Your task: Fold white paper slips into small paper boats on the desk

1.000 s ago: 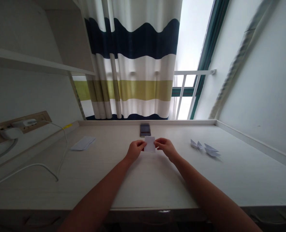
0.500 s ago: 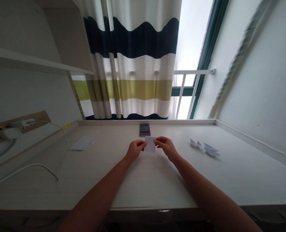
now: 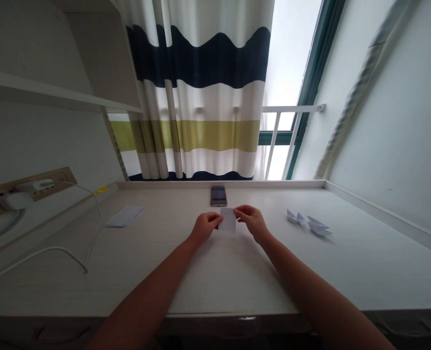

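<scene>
A small white paper sheet (image 3: pixel 228 220) is held just above the pale desk (image 3: pixel 215 272) at its middle. My left hand (image 3: pixel 205 227) pinches the sheet's left edge, fingers closed. My right hand (image 3: pixel 251 221) pinches its upper right edge, fingers closed too. The sheet stands nearly upright between the two hands. A phone (image 3: pixel 218 195) lies flat on the desk just behind the sheet.
Several folded white paper shapes (image 3: pixel 310 223) lie on the desk to the right. A stack of white paper slips (image 3: pixel 124 216) lies at the left. A white cable (image 3: pixel 65 253) runs from a wall socket (image 3: pixel 14 197). A striped curtain (image 3: pixel 200 97) hangs behind.
The sheet has sunk slightly toward the desk and shifted a little right. Both hands keep their pinch and have barely moved.
</scene>
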`<state>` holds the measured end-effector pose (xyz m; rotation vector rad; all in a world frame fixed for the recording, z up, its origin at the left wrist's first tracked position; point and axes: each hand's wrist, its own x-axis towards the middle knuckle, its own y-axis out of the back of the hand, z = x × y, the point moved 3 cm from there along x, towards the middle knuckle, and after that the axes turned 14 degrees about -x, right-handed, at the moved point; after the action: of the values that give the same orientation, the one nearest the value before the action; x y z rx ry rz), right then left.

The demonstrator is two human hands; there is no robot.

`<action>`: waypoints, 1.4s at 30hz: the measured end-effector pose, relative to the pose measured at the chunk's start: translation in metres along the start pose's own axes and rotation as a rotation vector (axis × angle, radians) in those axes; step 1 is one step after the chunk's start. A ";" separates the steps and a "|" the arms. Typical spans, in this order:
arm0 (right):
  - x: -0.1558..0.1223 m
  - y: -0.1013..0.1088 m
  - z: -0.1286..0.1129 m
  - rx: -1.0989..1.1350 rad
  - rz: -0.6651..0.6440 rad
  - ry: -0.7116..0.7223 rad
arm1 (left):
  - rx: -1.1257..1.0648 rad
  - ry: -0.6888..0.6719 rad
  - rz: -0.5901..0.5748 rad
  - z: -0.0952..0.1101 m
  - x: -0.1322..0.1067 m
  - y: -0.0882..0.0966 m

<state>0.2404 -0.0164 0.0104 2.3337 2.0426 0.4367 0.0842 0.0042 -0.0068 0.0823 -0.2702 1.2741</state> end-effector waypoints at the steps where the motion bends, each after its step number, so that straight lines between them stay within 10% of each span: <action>1: 0.000 0.000 0.000 -0.002 -0.001 0.003 | -0.001 -0.002 -0.001 0.000 0.000 0.000; 42: -0.004 -0.006 0.003 0.123 -0.189 -0.122 | -0.225 -0.017 0.111 0.008 -0.003 0.002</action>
<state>0.2345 -0.0184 0.0051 2.1396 2.2612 0.1634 0.0808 0.0004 0.0003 -0.1157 -0.4352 1.3454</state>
